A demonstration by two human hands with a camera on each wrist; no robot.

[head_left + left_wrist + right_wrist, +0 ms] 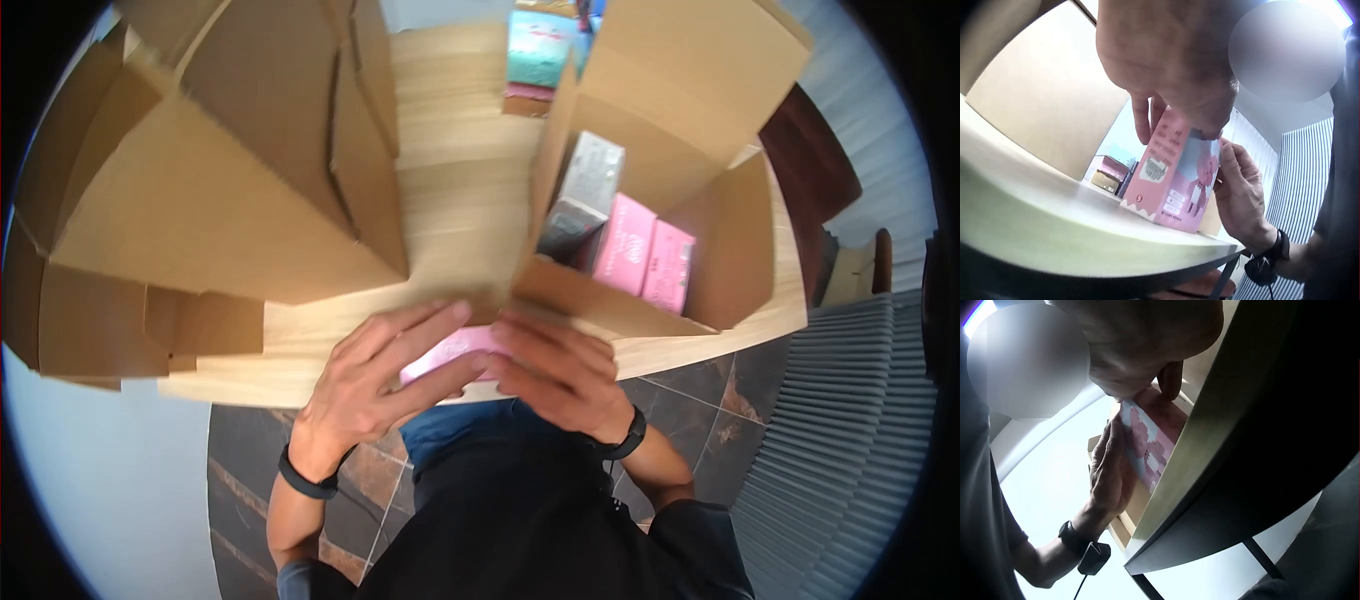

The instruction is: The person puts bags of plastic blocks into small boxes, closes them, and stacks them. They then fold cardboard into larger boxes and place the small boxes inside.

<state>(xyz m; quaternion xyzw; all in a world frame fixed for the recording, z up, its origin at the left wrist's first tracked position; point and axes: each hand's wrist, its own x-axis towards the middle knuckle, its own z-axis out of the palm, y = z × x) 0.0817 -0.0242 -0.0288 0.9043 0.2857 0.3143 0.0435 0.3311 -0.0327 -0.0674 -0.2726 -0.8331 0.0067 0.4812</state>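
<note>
A pink printed box stands upright at the table's front edge, between both hands. The left hand grips its top from the left, fingers on the far side and thumb on the near side. From the other end, the right hand holds the same box. In the left wrist view the box shows a pale pink side and a picture on its front, with its base at the tabletop. The right wrist view shows the box partly covered by the hands.
An open carton on the right holds a grey box and two pink boxes. Another large carton with raised flaps stands at the left. Behind, a teal box sits on the wooden table.
</note>
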